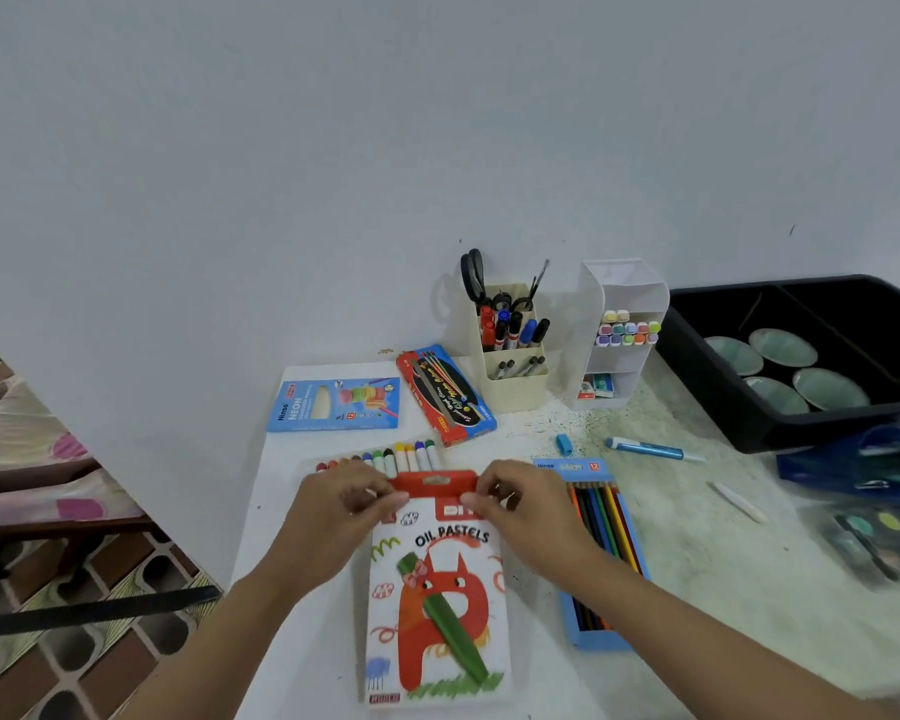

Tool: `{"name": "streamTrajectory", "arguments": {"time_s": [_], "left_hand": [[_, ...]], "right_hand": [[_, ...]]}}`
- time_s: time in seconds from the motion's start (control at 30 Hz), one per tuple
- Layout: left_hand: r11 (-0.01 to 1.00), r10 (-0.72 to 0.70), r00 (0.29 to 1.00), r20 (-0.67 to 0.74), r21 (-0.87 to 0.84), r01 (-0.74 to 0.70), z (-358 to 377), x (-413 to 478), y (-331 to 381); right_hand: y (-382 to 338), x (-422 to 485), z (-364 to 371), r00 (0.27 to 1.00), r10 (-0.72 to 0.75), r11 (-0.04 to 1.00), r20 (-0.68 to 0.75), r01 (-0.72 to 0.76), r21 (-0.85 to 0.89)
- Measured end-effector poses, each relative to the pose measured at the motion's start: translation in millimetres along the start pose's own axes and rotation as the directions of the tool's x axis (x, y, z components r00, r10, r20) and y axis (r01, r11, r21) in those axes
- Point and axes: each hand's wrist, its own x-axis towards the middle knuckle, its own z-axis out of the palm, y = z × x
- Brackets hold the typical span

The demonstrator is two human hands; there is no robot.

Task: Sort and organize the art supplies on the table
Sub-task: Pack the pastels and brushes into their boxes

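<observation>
A white oil pastels box [437, 605] with a red cat picture lies flat in front of me. My left hand [341, 506] pinches the left end of its red top flap [434, 483]. My right hand [520, 504] pinches the right end of the same flap. Just beyond the flap a row of loose oil pastels [385, 457] lies on the table. An open blue box of coloured pencils [601, 543] lies to the right of the pastels box.
Further back lie a blue neon pencil box [333, 405] and a red brush box [445, 394]. A cream marker holder [513, 350] and a white organizer [622, 335] stand by the wall. A black tray [697, 366], blue pen [650, 449], blue cap [564, 443] and paint set [884, 537] sit right.
</observation>
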Motion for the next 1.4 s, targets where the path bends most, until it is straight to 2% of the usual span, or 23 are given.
{"name": "streamTrajectory", "arguments": {"time_s": [0.13, 0.2, 0.27, 0.4, 0.5, 0.57, 0.7, 0.77, 0.83, 0.9, 1.0, 1.07, 1.27, 1.4], "left_hand": [[0.941, 0.077, 0.997, 0.017, 0.329, -0.078, 14.0, -9.6, -22.7], [0.865, 0.142, 0.989, 0.043, 0.479, -0.146, 21.1, -12.1, -35.0], [0.808, 0.203, 0.979, 0.03, 0.559, -0.185, 27.3, -14.2, -42.1], [0.795, 0.218, 0.976, -0.024, 0.585, -0.163, 29.6, -12.1, -40.1], [0.837, 0.187, 0.982, 0.011, 0.521, -0.165, 23.9, -2.0, -33.1], [0.867, 0.194, 0.981, 0.032, 0.461, -0.186, 14.4, 12.0, -24.6], [0.793, 0.267, 0.963, -0.028, 0.575, -0.203, -19.0, 68.1, -17.9], [0.744, 0.142, 0.99, -0.011, 0.66, -0.099, -33.2, 104.0, -20.4], [0.636, -0.06, 0.998, 0.034, 0.772, 0.012, -40.0, 133.5, -26.2], [0.515, -0.28, 0.955, 0.096, 0.854, 0.066, -40.6, 153.1, -36.4], [0.464, -0.461, 0.877, 0.135, 0.879, 0.109, -40.7, 168.4, -53.7], [0.456, -0.472, 0.874, 0.118, 0.881, 0.127, -43.2, 172.6, -60.2], [0.542, -0.294, 0.952, 0.082, 0.835, 0.096, -44.3, 169.5, -43.7], [0.644, -0.173, 0.985, 0.014, 0.758, 0.102, -36.6, 148.1, -7.1]], "right_hand": [[13.9, -4.1, 5.4, 0.992, -0.041, 0.944, 0.116, 0.077, -0.321], [16.5, -6.0, 7.5, 0.989, -0.055, 0.9, 0.135, 0.107, -0.422], [19.1, -7.2, 8.9, 0.985, -0.092, 0.866, 0.143, 0.15, -0.477], [24.1, -4.5, 9.3, 0.976, -0.163, 0.834, 0.147, 0.215, -0.508], [25.5, 2.0, 6.9, 0.964, -0.208, 0.792, 0.164, 0.265, -0.55], [21.7, 8.1, 3.2, 0.967, -0.18, 0.776, 0.181, 0.253, -0.577], [20.9, 18.1, -9.0, 0.964, -0.13, 0.772, 0.232, 0.245, -0.587], [27.3, 23.1, -21.6, 0.97, -0.139, 0.798, 0.199, 0.229, -0.558], [36.5, 30.1, -38.7, 0.978, -0.156, 0.807, 0.138, 0.207, -0.554], [46.6, 36.9, -56.0, 0.981, -0.167, 0.781, 0.099, 0.193, -0.594], [60.1, 38.5, -72.0, 0.989, -0.108, 0.746, 0.1, 0.147, -0.65], [67.4, 33.7, -73.3, 0.992, -0.08, 0.733, 0.102, 0.128, -0.668], [78.6, 25.1, -63.1, 0.997, -0.053, 0.674, 0.063, 0.082, -0.735], [82.4, 21.3, -64.9, 0.997, -0.057, 0.725, 0.053, 0.078, -0.684]]}}
